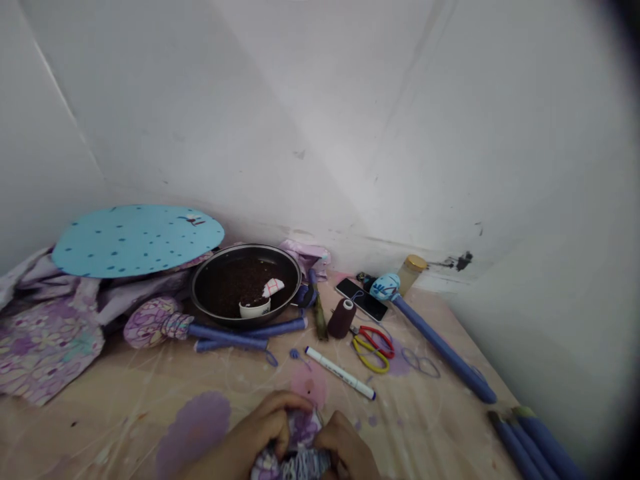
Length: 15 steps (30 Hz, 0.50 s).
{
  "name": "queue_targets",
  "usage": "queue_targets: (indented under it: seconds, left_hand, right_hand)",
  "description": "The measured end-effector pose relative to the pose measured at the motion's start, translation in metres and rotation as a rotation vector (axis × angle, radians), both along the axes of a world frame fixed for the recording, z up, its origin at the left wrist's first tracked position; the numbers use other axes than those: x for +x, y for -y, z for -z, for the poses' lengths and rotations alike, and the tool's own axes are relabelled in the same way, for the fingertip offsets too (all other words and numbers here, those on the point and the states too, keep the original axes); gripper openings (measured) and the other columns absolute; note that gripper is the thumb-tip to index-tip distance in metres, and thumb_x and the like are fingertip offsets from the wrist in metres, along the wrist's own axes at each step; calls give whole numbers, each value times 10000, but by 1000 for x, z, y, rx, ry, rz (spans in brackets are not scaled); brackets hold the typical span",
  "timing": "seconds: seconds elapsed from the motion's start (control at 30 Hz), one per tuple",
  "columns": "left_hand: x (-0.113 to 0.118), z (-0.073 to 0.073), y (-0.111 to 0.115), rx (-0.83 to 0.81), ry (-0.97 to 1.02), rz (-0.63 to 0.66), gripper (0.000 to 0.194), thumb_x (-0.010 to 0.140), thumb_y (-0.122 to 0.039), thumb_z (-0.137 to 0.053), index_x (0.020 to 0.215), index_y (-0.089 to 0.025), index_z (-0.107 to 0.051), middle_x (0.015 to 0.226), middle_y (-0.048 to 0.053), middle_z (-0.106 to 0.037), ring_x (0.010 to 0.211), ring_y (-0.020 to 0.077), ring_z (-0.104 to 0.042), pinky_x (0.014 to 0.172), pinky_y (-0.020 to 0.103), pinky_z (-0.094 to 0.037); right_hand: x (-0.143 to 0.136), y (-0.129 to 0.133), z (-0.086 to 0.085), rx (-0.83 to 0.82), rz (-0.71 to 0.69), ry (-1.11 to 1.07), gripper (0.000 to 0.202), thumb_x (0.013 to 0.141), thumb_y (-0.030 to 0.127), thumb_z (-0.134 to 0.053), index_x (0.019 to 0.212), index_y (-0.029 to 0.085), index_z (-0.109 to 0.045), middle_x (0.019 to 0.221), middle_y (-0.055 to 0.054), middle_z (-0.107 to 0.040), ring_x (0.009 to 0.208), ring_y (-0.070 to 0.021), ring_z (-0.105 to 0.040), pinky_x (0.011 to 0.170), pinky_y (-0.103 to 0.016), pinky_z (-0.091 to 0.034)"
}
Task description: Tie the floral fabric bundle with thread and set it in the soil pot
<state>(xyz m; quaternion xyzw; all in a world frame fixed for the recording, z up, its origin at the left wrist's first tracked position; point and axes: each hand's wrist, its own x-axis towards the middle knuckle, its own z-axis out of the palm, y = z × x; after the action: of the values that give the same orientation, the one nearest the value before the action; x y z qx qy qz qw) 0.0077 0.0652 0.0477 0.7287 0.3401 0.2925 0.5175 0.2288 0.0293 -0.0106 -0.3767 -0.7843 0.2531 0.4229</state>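
Note:
At the bottom middle, my left hand (pixel 273 420) pinches the left side of a purple floral cloth bundle (pixel 303 427). My right hand (pixel 345 445) has its fingers bent closed on the bundle's right side. Grey-blue cord (pixel 306 465) is wound in several turns round the cloth between my hands. The lower part of the bundle is cut off by the frame edge. A white marker (pixel 340 373) with dark blue ends lies just beyond my hands. Scissors (pixel 373 348) with red and yellow handles and a dark thread spool (pixel 342 319) are farther back.
A dark pan (pixel 195 283) holds brown material and a small white cup (pixel 255 309). Left of it are a floral-headed stick (pixel 155 323) and a blue oval board (pixel 137 240). A phone (pixel 361 299), a blue-headed stick (pixel 440 347) and a jar (pixel 411 273) stand or lie rightward. Blue rods (pixel 537 443) lie bottom right.

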Motion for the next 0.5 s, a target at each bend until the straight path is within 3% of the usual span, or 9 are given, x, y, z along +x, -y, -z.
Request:
queue_targets:
  seconds: [0.07, 0.17, 0.3, 0.4, 0.5]
  left_hand:
    - [1, 3, 4, -28, 30, 28, 246, 943, -225, -452, 1043, -240, -676, 1119, 46, -678, 824, 194, -664, 801, 284, -513]
    - [-1, -5, 5, 38, 43, 75, 157, 865, -276, -613, 996, -247, -695, 1219, 66, -636, 1110, 262, -584, 977, 343, -439]
    - [-6, -18, 3, 39, 24, 181, 303, 780, -243, -736, 1072, -280, -667, 1338, 61, -554, 1231, 272, -511, 1030, 359, -400]
    - [-4, -8, 2, 22, 61, 182, 283, 788, -341, -734, 1051, -258, -670, 1331, 72, -560, 1198, 288, -539, 1019, 379, -415]
    - [3, 15, 7, 31, 66, -3, 202, 918, -382, -560, 954, -243, -702, 1262, 73, -616, 1151, 280, -568, 1007, 378, -422]
  right_hand:
    - [-2, 1, 2, 3, 31, -25, 158, 819, 159, -508, 902, 259, -598, 744, 17, -492, 629, -155, -523, 575, -234, -399]
    - [-4, 3, 7, -12, 48, -59, 128, 815, 172, -515, 869, 251, -600, 739, 15, -488, 625, -158, -516, 562, -241, -380]
    - [-5, 3, 13, -37, 62, -137, 152, 790, 159, -524, 872, 262, -601, 710, 35, -456, 604, -147, -483, 565, -235, -350]
    - [-6, 4, 15, -152, 106, -217, 125, 758, 191, -547, 859, 248, -594, 686, 41, -427, 571, -142, -436, 554, -232, -337]
    - [-8, 6, 17, -302, 137, -306, 177, 681, 168, -560, 842, 243, -567, 658, 53, -382, 548, -136, -369, 525, -221, -303]
